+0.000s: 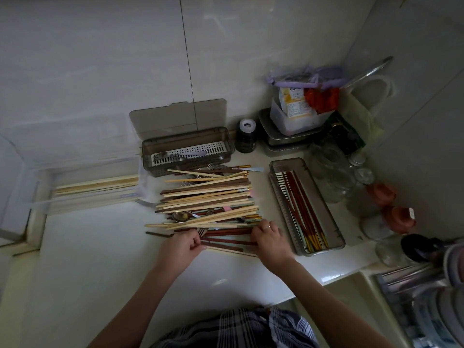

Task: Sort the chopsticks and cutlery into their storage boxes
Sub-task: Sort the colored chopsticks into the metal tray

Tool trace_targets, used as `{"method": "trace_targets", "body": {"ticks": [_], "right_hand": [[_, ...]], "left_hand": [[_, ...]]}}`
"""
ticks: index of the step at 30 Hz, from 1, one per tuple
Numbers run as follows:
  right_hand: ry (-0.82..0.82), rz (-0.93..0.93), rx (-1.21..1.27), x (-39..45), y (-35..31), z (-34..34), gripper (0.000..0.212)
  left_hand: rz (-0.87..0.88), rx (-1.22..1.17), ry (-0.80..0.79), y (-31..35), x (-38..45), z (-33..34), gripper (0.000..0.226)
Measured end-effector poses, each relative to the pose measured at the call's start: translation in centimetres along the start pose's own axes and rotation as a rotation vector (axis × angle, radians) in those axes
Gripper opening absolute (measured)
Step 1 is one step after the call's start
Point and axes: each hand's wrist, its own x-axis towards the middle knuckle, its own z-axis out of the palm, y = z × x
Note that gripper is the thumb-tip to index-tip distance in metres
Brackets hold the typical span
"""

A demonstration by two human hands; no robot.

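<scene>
A loose heap of mixed chopsticks (208, 199) lies mid-counter (221, 277), with a spoon (181, 216) and fork tines showing among the sticks. Both hands work its near edge, at 6 o'clock of the heap. The left hand (184, 243) has its grip curled around the ends of some reddish-brown sticks (227, 241); the right hand (270, 238) presses down on the other ends, fingers bent, though whether it truly pinches them I cannot tell.

The sticks look light, stiff and smooth, likely to roll and slide over each other, so taking a matched bundle near both ends and squaring it should steady it. The metal cutlery is heavier and may snag.

Three storage boxes are visible: a smoky lidded box (187, 149) at 12 o'clock holding some cutlery, a clear tray (334, 223) at 3 o'clock with roughly six red chopsticks, and a pale box (42, 194) at 9 o'clock with light wooden ones. The heap holds dozens, too tangled to count.
</scene>
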Motion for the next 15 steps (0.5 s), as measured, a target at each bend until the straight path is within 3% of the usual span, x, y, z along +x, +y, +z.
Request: {"method": "trace_targets", "body": {"ticks": [5,9,12,15], "right_hand": [[0.055,-0.005,0.042,0.1,0.0,-0.8,0.025],[0.151,-0.129,0.069,0.0,0.1,-2.7,0.019],[0.308,-0.203,-0.042,-0.4,1.0,-4.3,0.019],[0.454,-0.130,-0.113,-1.4,2.8,-5.9,0.020]], "left_hand": [[-0.001,-0.012,0.025,-0.2,0.0,0.1,0.015],[-0.013,-0.037,0.060,-0.1,0.1,0.3,0.015],[0.015,-0.046,0.099,-0.3,0.2,0.6,0.014],[0.091,-0.038,0.162,-0.3,0.4,0.8,0.013]]}}
